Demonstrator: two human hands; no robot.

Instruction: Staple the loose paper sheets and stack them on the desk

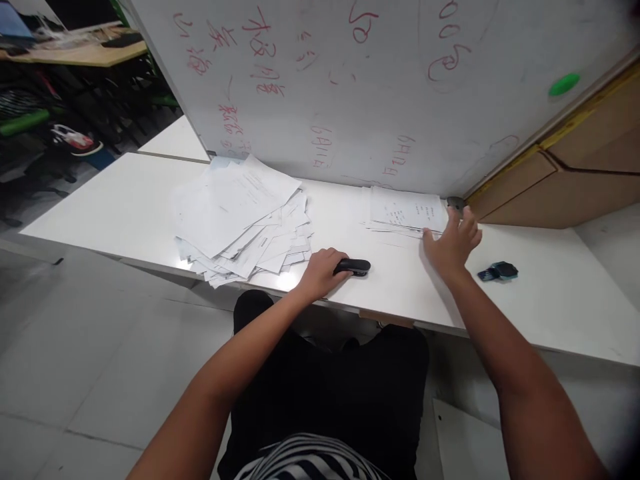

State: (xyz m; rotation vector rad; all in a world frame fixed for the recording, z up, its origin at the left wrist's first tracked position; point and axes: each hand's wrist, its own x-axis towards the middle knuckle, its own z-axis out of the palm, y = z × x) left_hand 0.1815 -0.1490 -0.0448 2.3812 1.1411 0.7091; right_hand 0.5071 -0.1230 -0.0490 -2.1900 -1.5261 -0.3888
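Note:
My left hand (323, 272) is wrapped round the rear part of a black stapler (356, 267) that lies on the white table (350, 303) near its front edge. Farther right, my right hand (453, 241) is at the right end of a small stack of printed paper sheets (407, 208), its fingers apart and curved. The thumb is by the stack's near right corner; whether it touches the paper I cannot tell. Just beyond those fingertips sits a small dark grey object (455, 204). To the left spreads a large untidy pile of printed papers (240, 213).
A whiteboard (310, 87) with red handwriting and a green magnet (564, 85) stands along the table's back edge. Cardboard (530, 193) leans at the back right. A dark watch-like object (499, 271) lies right of my right hand. Behind left is a wooden desk (95, 55).

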